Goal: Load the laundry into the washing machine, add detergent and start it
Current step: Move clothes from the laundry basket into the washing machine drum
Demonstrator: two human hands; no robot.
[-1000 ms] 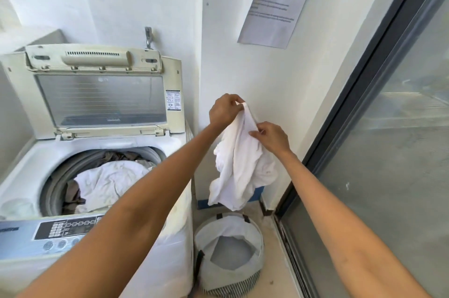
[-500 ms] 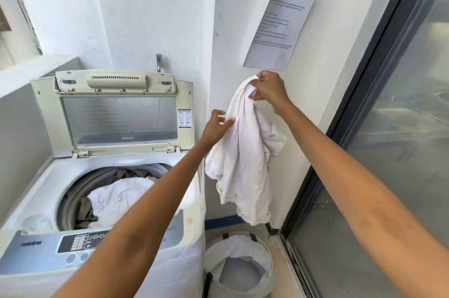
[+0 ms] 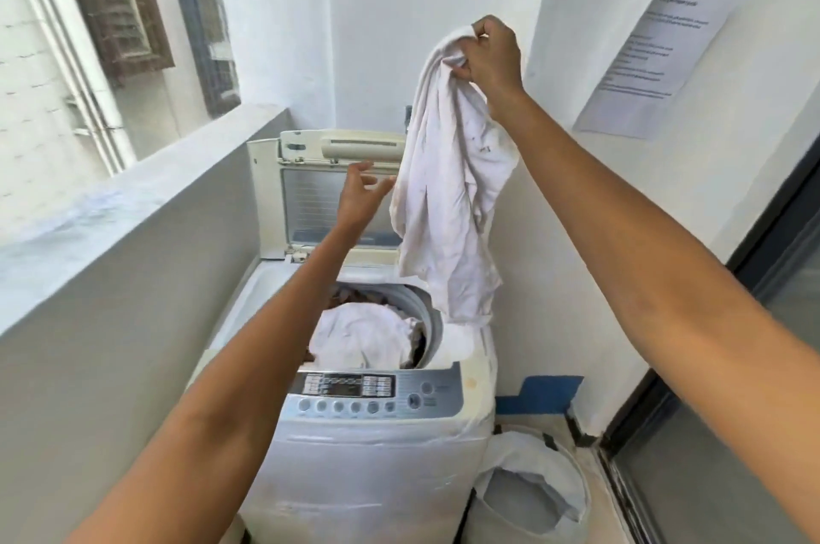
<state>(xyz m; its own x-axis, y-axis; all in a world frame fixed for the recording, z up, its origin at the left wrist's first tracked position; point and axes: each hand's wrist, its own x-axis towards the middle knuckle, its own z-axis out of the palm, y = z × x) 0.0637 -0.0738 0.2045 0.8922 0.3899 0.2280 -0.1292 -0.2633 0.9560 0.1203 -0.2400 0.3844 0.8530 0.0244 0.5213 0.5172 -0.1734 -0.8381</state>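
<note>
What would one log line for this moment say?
right hand: grips crumpled white cloth garment, raised | left hand: open beside it | white top-loading washing machine: lid up, clothes inside

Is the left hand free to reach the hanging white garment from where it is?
Probably yes: the left hand is open beside the white garment, with nothing between them; the right hand grips its top.

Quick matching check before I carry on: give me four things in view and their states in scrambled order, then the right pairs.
Things:
1. right hand
2. left hand
3. washing machine lid
4. laundry basket

States:
A. standing open, upright
B. on the floor beside the washing machine
C. gripping the white garment from the top
D. fingers spread, holding nothing

Pairs: 1-C, 2-D, 3-A, 4-B
</note>
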